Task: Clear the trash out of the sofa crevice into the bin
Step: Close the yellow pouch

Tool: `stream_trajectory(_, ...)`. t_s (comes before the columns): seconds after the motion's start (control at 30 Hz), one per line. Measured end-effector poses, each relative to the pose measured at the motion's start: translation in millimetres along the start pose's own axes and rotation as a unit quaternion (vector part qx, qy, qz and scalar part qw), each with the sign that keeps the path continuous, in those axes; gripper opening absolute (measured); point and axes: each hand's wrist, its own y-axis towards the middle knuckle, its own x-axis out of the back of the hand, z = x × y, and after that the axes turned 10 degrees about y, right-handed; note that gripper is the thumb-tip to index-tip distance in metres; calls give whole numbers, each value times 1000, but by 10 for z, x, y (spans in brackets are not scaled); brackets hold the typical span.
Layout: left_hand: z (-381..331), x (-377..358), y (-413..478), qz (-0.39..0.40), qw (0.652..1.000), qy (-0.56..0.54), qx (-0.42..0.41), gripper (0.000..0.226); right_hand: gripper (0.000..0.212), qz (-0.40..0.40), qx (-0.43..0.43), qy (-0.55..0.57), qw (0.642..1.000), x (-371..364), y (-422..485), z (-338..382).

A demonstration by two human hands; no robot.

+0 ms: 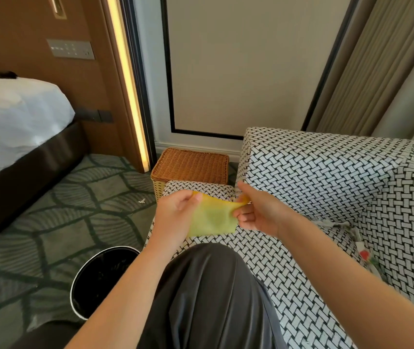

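Sofa [326, 177], black-and-white weave, beneath and right of both hands; bin [100, 280], dark-lined, on the carpet below the left hand [175, 215]; thin yellow sheet [213, 217], pulled taut, one top corner pinched by the left hand, the other by the right hand [259, 212]; trash [363, 251], crumpled wrappers lodged in the crevice, right of and below the right hand. Likely hazards: sheet tearing or slipping under the pull; wrappers pushed deeper by a careless reach; bits dropped on the carpet, the bin lying on the far side from the crevice. No brand or writing legible; red mark on one wrapper too small to read.
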Motion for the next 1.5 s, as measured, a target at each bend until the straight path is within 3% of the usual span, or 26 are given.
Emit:
stream_trajectory(0.07,27,-21,104,6,999,36,8,20,27,-3,46,5,999,-5,141,-3)
stream_trajectory(0.13,130,-69,233,7,995,12,96,12,18,-3,99,12,995,-30,298,-34)
stream_trajectory(0.2,276,-147,376,25,952,-125,277,7,14,-29,141,-20,989,-76,481,-85)
stream_trajectory(0.27,458,-260,504,35,897,-218,384,17,12,-62,180,-106,976,-135,686,-152)
stream_trajectory(0.37,733,-409,704,6,870,-253,423,28,11,-78,256,-247,931,-173,975,-233)
stream_trajectory(0.5,1081,-539,1099,-14,847,-247,471,21,12,-60,316,-293,900,-181,1413,-285)
stream_trajectory(0.57,1209,-607,1334,-39,851,-250,460,16,11,-50,338,-301,890,-207,1645,-268)
stream_trajectory(0.63,1314,-662,1557,-81,860,-239,443,19,25,-51,339,-296,892,-222,1883,-239)
stream_trajectory(0.73,1542,-760,1838,-122,897,-182,385,25,32,-86,315,-282,902,-218,2226,-247)
stream_trajectory(0.93,1971,-1015,2246,-101,962,-27,254,26,30,-158,256,-270,915,-190,3015,-441)
stream_trajectory(1.1,2161,-1166,2754,-60,983,123,121,15,32,-225,273,-314,881,-238,3650,-352)
stream_trajectory(1.37,2529,-1431,3653,-76,975,133,160,26,37,-225,248,-253,908,-224,4531,-223)
stream_trajectory(1.43,2666,-1496,3794,-49,975,121,182,30,40,-198,235,-276,911,-212,4744,-259)
stream_trajectory(1.5,2770,-1565,3877,6,973,131,189,37,52,-143,158,-380,900,-186,4918,-323)
